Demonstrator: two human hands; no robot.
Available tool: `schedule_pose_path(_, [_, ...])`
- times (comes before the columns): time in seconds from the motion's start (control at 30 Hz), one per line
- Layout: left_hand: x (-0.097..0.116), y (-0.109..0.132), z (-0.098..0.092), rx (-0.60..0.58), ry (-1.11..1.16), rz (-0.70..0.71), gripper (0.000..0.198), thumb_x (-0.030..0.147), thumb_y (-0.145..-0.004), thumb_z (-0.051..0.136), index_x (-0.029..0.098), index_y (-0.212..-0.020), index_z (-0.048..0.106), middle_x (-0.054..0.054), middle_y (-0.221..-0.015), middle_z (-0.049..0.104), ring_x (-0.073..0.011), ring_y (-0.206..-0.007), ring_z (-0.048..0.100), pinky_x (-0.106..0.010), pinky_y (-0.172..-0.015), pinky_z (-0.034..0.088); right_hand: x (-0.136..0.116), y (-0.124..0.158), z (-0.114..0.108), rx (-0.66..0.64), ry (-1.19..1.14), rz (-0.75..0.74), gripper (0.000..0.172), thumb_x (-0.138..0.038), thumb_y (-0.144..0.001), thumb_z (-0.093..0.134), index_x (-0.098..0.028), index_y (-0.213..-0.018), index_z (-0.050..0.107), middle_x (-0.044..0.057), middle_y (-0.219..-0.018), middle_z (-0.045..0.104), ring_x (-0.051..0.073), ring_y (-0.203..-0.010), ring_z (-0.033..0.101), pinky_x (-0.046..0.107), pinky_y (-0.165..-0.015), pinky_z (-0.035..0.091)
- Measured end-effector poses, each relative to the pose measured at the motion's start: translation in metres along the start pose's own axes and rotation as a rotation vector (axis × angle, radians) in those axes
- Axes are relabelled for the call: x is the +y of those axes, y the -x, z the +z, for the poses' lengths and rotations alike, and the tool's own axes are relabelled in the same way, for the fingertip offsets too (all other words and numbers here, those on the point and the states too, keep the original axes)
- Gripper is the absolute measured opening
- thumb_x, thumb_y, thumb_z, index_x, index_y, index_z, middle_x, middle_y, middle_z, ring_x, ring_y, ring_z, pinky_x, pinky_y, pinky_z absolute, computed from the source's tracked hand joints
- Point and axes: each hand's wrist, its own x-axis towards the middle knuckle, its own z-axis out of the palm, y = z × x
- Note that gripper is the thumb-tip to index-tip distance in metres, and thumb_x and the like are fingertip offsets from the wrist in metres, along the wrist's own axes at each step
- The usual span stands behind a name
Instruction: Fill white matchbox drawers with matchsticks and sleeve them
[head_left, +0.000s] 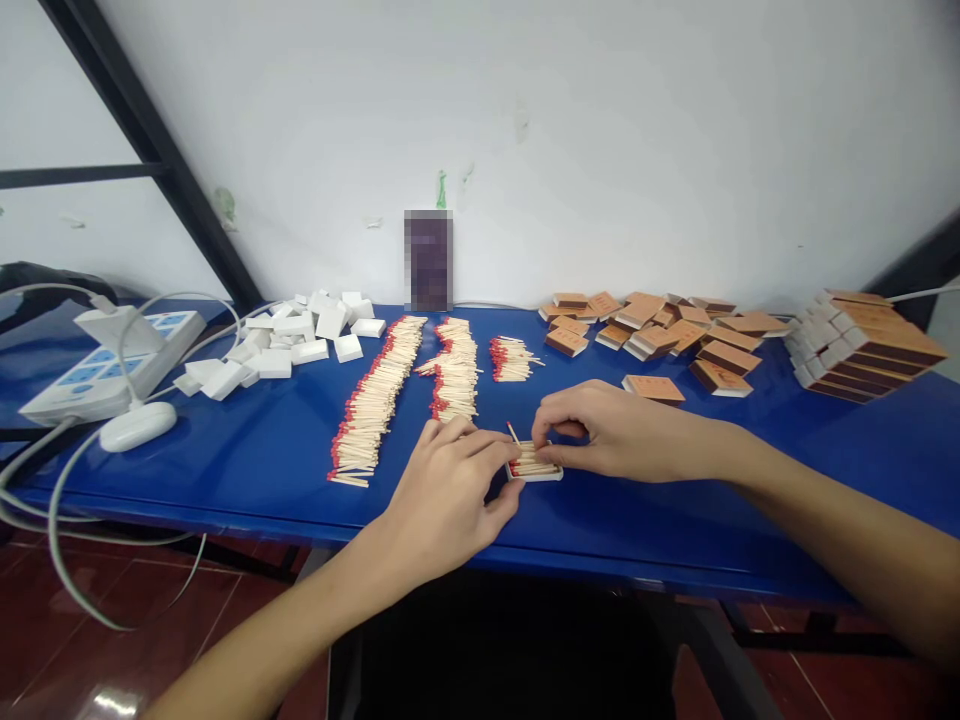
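A small white matchbox tray point(534, 465) filled with red-tipped matches lies on the blue table point(262, 450) near its front edge. My left hand point(448, 492) curls against the tray's left end, thumb and fingers touching it. My right hand point(607, 432) grips the tray's right end with bent fingers. One match sticks up at the tray's left corner. Long rows of loose matches point(375, 400) lie just behind my left hand, with a second heap point(454, 370) and a smaller bunch point(511, 358) beside it.
Empty white trays point(289, 340) are piled at the back left. Orange matchbox sleeves point(660, 335) lie scattered at the back right, with a stack of finished boxes point(862, 345) far right. A white power strip point(112, 360) and cables sit at the left edge.
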Motion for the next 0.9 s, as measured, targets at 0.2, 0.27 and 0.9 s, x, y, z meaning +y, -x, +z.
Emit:
schedule_pose_path(0.2, [0.000,0.001,0.001,-0.001,0.014,0.006,0.012,0.022,-0.090,0.062,0.023,-0.100,0.069,0.004,-0.107,0.072,-0.0213,-0.098,0.058,-0.038,-0.084,0.036,0.001,-0.001,0.000,-0.007,-0.017,0.007,0.017,-0.028,-0.085,0.054,-0.022,-0.081,0.069,-0.001,-0.069,0.059,0.011,-0.058,0.044,0.027,-0.056,0.029])
schedule_pose_path(0.27, [0.000,0.001,0.001,0.010,0.008,0.010,0.012,0.022,-0.090,0.062,0.023,-0.099,0.069,0.004,-0.106,0.072,-0.0209,-0.097,0.058,-0.038,-0.084,0.036,0.002,-0.001,0.001,-0.006,-0.013,0.014,0.016,-0.029,-0.086,0.054,-0.023,-0.081,0.068,-0.003,-0.066,0.056,0.011,-0.056,0.041,0.027,-0.054,0.028])
schedule_pose_path(0.9, [-0.002,0.001,0.002,0.023,-0.018,0.032,0.016,0.022,-0.089,0.063,0.020,-0.104,0.065,-0.001,-0.100,0.072,-0.0228,-0.095,0.059,-0.039,-0.084,0.040,0.008,-0.023,0.022,0.166,-0.176,0.149,0.031,-0.042,-0.090,0.052,-0.018,-0.075,0.064,-0.004,-0.058,0.051,0.011,-0.056,0.044,0.026,-0.055,0.032])
